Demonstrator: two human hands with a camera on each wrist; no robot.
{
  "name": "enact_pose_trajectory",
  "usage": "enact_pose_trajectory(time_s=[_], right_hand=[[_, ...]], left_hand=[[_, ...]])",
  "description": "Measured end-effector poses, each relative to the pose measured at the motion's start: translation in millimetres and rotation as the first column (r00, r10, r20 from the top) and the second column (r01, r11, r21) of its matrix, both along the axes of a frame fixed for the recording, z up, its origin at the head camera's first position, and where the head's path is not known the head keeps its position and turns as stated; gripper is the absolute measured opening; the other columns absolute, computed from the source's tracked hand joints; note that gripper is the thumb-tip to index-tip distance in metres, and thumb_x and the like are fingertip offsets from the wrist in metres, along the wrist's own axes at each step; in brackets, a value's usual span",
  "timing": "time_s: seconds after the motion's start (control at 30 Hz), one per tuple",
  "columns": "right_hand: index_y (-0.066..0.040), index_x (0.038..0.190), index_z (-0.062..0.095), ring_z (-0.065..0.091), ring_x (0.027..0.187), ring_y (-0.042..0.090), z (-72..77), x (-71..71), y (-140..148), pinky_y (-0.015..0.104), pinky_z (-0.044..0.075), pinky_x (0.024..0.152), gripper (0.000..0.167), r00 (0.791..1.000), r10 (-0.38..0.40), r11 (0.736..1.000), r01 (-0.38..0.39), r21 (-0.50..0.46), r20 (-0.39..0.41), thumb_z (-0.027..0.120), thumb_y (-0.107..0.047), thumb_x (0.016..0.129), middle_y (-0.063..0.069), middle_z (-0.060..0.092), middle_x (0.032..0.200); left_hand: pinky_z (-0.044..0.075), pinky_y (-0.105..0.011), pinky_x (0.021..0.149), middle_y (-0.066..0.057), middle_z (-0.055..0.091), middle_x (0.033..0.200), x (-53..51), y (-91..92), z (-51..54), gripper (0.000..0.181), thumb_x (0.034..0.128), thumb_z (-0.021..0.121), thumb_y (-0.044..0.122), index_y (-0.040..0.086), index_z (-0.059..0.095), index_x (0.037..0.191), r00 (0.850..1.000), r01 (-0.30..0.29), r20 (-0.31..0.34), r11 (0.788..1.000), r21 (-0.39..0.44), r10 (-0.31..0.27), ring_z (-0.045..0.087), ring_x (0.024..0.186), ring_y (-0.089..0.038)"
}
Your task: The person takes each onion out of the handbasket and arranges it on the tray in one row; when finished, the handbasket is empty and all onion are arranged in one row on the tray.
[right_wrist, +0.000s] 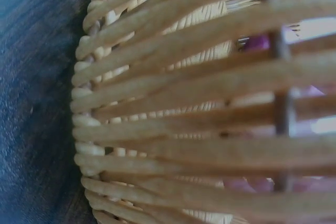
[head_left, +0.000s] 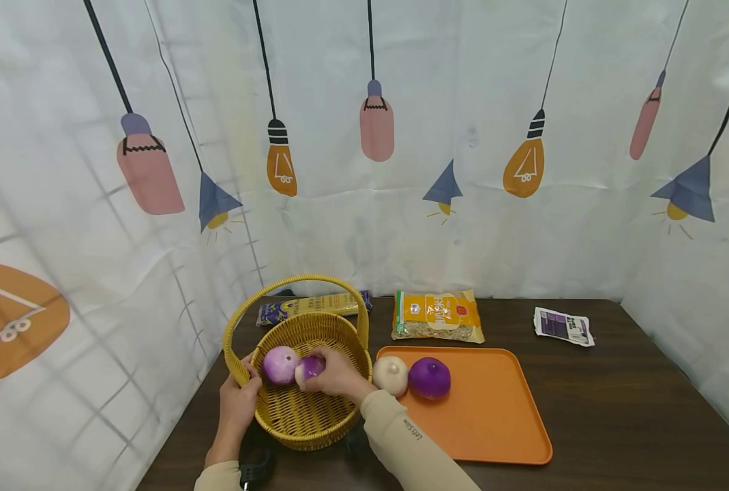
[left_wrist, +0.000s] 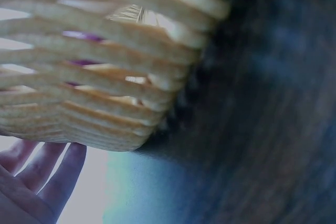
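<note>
Right wrist: onion [right_wrist: 257, 42] mostly behind basket [right_wrist: 220, 150] weave

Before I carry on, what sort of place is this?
Probably a tabletop workspace screened off for the job: white sheeting printed with lamps hangs behind and on both sides of a dark table, on which a wicker basket stands. What lies beyond the sheeting cannot be seen.
</note>
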State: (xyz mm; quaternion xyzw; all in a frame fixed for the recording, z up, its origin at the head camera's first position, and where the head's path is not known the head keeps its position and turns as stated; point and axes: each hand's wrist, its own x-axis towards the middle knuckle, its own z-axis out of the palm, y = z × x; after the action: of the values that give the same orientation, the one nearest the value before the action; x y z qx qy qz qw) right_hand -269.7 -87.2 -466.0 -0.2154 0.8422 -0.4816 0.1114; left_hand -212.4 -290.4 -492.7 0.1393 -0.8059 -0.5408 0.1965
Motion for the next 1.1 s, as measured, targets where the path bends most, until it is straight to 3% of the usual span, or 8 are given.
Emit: enact_pose_trajectory(time_s=[0.1, 0.27, 0.77, 0.93, 1.1], right_hand=[[-0.010, 0.126, 0.060, 0.057, 0.100, 0.017, -0.4, 1.2, -0.2, 0.032, 0.049, 0.084, 0.062, 0.999, 0.036, 0.999, -0.036, 0.020, 0.017, 0.085, -0.020, 0.069, 0.002, 0.063, 0.110], [-0.012, 0.127, 0.059, 0.057, 0.103, 0.018, -0.6, 3.2, -0.3, 0.032, 0.048, 0.086, 0.064, 0.999, 0.030, 0.999, -0.031, 0.034, 0.034, 0.086, -0.020, 0.069, 0.002, 0.064, 0.112], [-0.010, 0.136, 0.053, 0.057, 0.107, 0.020, 0.0, 4.3, 1.7, 0.034, 0.048, 0.088, 0.081, 0.999, 0.017, 0.998, -0.019, 0.056, 0.030, 0.089, -0.028, 0.065, 0.005, 0.062, 0.116], [-0.009, 0.139, 0.050, 0.056, 0.112, 0.022, 2.5, 5.0, 2.4, 0.036, 0.047, 0.091, 0.081, 0.999, 0.028, 0.998, -0.027, 0.059, -0.019, 0.085, -0.023, 0.067, 0.006, 0.059, 0.125], [-0.013, 0.142, 0.047, 0.052, 0.117, 0.023, 4.5, 7.9, 3.1, 0.037, 0.045, 0.094, 0.082, 0.996, 0.051, 0.996, -0.045, 0.072, -0.079, 0.082, -0.018, 0.067, 0.007, 0.053, 0.132]], left_hand=[[0.034, -0.008, 0.081, -0.011, 0.054, 0.139, 0.5, -0.2, 0.3, 0.031, 0.0911, 0.050, 0.006, 0.004, 0.056, 0.121, 1.000, -0.001, 0.010, 1.000, -0.005, 0.001, 0.047, 0.109, -0.019], [0.034, -0.009, 0.080, -0.011, 0.055, 0.137, 1.2, -0.2, 0.6, 0.036, 0.0917, 0.051, 0.008, 0.006, 0.056, 0.128, 1.000, -0.005, 0.018, 1.000, -0.020, 0.006, 0.046, 0.106, -0.020], [0.036, -0.009, 0.077, -0.014, 0.058, 0.134, 1.3, 2.8, -1.0, 0.040, 0.0935, 0.050, 0.009, 0.008, 0.057, 0.132, 0.999, -0.026, -0.021, 0.998, -0.050, 0.025, 0.048, 0.103, -0.021], [0.035, -0.012, 0.076, -0.013, 0.058, 0.133, 0.6, 3.4, -1.2, 0.038, 0.0925, 0.050, 0.007, 0.007, 0.058, 0.130, 0.999, -0.033, -0.029, 0.998, -0.060, 0.031, 0.047, 0.101, -0.022], [0.034, -0.010, 0.078, -0.013, 0.058, 0.135, -0.4, 1.6, -2.4, 0.018, 0.0898, 0.051, 0.005, 0.001, 0.060, 0.105, 0.998, -0.043, -0.045, 0.998, -0.056, 0.040, 0.051, 0.111, -0.022]])
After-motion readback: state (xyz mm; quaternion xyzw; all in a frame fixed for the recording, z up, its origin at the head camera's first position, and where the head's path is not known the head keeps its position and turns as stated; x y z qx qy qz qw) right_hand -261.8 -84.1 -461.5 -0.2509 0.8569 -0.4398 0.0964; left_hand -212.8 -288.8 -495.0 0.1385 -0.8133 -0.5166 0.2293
